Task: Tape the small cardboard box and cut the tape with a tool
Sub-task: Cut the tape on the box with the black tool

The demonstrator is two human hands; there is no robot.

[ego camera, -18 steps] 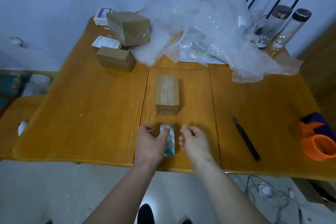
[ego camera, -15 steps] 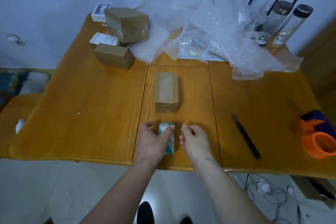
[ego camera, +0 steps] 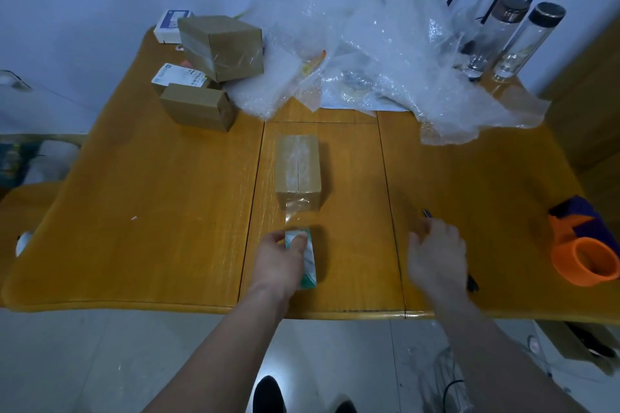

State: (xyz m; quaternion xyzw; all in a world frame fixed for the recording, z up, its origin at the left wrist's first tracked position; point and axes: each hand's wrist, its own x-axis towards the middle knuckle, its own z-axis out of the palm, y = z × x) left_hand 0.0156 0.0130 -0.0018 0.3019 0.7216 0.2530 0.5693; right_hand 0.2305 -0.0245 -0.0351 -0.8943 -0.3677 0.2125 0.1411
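A small cardboard box point(ego camera: 297, 170) stands in the middle of the wooden table point(ego camera: 151, 211), with clear tape along its top seam. A strip of clear tape point(ego camera: 292, 214) runs from the box's near face down to a tape roll point(ego camera: 308, 261), which my left hand point(ego camera: 280, 261) grips near the table's front edge. My right hand point(ego camera: 436, 255) hovers, blurred, with fingers spread over a black pen-like cutting tool point(ego camera: 471, 282); only the tool's two ends show.
Two more cardboard boxes point(ego camera: 221, 47) point(ego camera: 198, 107) and small white cartons sit at the back left. A heap of bubble wrap point(ego camera: 369, 54) covers the back middle, with two glass bottles point(ego camera: 516, 40) behind it. An orange tape dispenser point(ego camera: 583, 255) lies at the right edge.
My right hand has left the tape roll and swung right, over the black tool. My left hand still holds the roll, with the tape stretched to the box.
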